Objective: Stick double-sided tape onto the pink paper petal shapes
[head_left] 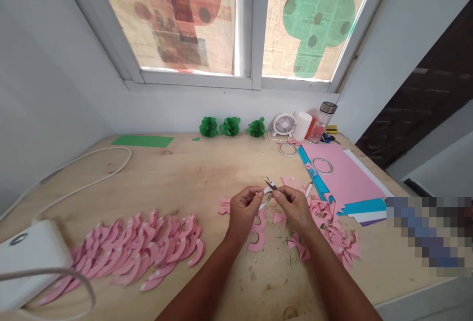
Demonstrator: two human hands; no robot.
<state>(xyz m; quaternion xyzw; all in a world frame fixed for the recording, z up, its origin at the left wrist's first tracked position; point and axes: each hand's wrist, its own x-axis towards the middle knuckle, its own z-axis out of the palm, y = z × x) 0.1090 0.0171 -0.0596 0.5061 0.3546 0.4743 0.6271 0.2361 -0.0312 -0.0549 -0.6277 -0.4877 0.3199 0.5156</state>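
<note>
Left hand: your left hand [244,211] pinches a white strip [267,190] between thumb and fingertips; grip narrow.
Right hand: your right hand [296,208] grips small dark-bladed scissors [271,184], fingers closed around them; blade tips point away from you, up and to the left.
Strip position: between your two hands, above the table [185,166], at the scissor blades. Whether the blades touch it cannot be told.
White ring: a pale ring [265,202] shows partly between your hands; which hand supports it cannot be told.
Pink cutout: one wavy pink piece [256,242] lies on the table just below your left hand.
Curved pieces: a spread of pink arcs [148,247] lies to your left, many overlapping.
Scraps: irregular pink offcuts [332,230] lie around and beyond your right forearm.
Sheet stack: a pink sheet [351,180] lies over blue sheets [364,207] at your right, a second ring [322,173] on top.
Back edge: three green paper clusters [229,126], a small fan [284,124] and a bottle [320,125].
</note>
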